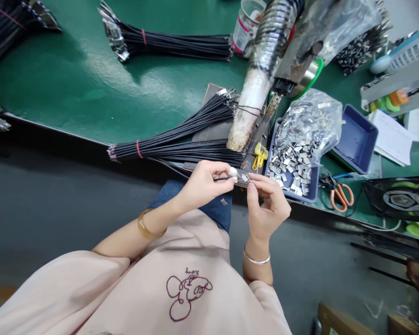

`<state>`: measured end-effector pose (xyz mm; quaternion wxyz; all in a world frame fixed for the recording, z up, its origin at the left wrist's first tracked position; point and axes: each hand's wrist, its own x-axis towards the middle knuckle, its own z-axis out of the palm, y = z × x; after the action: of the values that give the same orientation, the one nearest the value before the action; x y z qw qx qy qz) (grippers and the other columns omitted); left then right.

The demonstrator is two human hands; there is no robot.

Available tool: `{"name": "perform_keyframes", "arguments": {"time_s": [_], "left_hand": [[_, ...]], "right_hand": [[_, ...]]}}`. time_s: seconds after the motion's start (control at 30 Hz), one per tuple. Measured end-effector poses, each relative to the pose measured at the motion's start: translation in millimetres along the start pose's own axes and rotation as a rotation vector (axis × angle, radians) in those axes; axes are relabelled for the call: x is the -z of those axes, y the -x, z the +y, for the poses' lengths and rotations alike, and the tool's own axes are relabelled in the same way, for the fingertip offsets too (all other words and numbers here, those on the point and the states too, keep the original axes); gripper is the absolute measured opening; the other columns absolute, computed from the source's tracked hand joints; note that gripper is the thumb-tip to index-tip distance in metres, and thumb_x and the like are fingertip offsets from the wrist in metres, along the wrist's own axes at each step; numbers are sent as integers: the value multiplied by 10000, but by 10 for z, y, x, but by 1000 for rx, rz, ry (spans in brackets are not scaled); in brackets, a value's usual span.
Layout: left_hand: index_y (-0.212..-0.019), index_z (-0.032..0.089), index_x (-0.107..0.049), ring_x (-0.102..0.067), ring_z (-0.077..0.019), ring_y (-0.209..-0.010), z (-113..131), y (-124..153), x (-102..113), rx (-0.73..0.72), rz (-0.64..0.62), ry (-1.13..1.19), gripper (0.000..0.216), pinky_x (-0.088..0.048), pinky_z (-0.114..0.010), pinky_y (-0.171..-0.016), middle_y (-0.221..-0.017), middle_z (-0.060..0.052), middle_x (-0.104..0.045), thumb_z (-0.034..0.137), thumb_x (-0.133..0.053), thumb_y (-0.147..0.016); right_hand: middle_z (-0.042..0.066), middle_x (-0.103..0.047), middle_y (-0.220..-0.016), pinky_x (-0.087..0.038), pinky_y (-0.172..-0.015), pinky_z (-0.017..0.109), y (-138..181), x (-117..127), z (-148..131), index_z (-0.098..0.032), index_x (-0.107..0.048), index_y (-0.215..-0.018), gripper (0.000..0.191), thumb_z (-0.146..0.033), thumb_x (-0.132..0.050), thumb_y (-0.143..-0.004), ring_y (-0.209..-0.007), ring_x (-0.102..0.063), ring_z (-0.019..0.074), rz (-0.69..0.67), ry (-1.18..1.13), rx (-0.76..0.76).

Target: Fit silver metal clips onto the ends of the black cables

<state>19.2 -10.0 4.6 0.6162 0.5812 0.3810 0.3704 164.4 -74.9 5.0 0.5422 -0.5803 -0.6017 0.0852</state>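
Note:
My left hand, with white covers on its fingertips, pinches a black cable near its end. Close by on the right, my right hand holds a small metal connector shell between thumb and forefinger. The cable's end and the shell are almost together; whether they touch I cannot tell. Behind my hands a bundle of black cables fans out at the table edge, tied with a red band. More metal shells lie heaped in a blue tray to the right.
A wrapped duct and a soldering iron hang over the cables. Beside them lies a yellow clip. Orange-handled pliers, a second blue tray and a fan stand right. Another cable bundle lies farther back.

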Motion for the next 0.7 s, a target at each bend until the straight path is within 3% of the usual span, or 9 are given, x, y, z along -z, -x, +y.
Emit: {"name": "perform_keyframes", "arguments": {"time_s": [0.1, 0.27, 0.37, 0.47, 0.53, 0.63, 0.7], "left_hand": [[-685, 118, -609, -233, -51, -538, 0, 11, -22, -26, 23, -103, 101, -181, -214, -501, -558, 74, -273, 152, -626, -779], [-786, 139, -583, -253, -52, -519, -37, 4, -5, 6, -16, -56, 65, -206, -198, -492, -556, 82, -306, 186, -602, -827], [-842, 139, -596, -270, -52, -499, -38, -8, 31, 62, -82, 91, 128, -213, -198, -480, -552, 80, -344, 265, -611, -858], [-816, 122, -638, -283, -50, -501, -9, -16, 53, 89, -123, 144, 182, -204, -204, -482, -548, 66, -372, 300, -643, -852], [-776, 112, -660, -279, -49, -507, 9, -21, 54, 91, -124, 154, 184, -198, -206, -488, -544, 61, -370, 286, -664, -833], [-729, 112, -656, -279, -44, -507, 14, -31, 43, 94, -104, 197, 144, -196, -202, -490, -536, 62, -378, 241, -698, -777], [-699, 120, -631, -290, -42, -502, 9, -36, 33, 114, -82, 225, 132, -204, -197, -491, -529, 62, -391, 219, -703, -748]], "right_hand": [[31, -772, -985, -628, -811, 306, 21, 10, 4, -220, -687, -961, 177, -79, -675, -853, -911, -743, 156, -16, 59, 85], [32, -785, -997, -619, -830, 265, 47, -4, 32, -218, -680, -991, 220, -56, -682, -842, -893, -755, 141, -45, 221, 265], [30, -783, -977, -626, -813, 270, 52, -7, 52, -212, -682, -974, 207, -55, -688, -838, -885, -754, 145, -37, 205, 220], [22, -772, -963, -637, -804, 294, 61, -3, 28, -219, -693, -959, 186, -73, -689, -845, -892, -752, 156, 61, 200, 152], [25, -771, -981, -638, -827, 301, 77, -8, -9, -227, -702, -975, 202, -80, -707, -837, -898, -753, 160, 115, 229, 216], [28, -775, -1021, -637, -850, 284, 109, -33, -32, -238, -698, -1029, 237, -95, -718, -840, -911, -757, 157, 47, 275, 337], [31, -777, -1019, -637, -847, 279, 123, -52, -4, -233, -687, -1038, 244, -84, -704, -846, -913, -757, 155, 29, 282, 336]]}}
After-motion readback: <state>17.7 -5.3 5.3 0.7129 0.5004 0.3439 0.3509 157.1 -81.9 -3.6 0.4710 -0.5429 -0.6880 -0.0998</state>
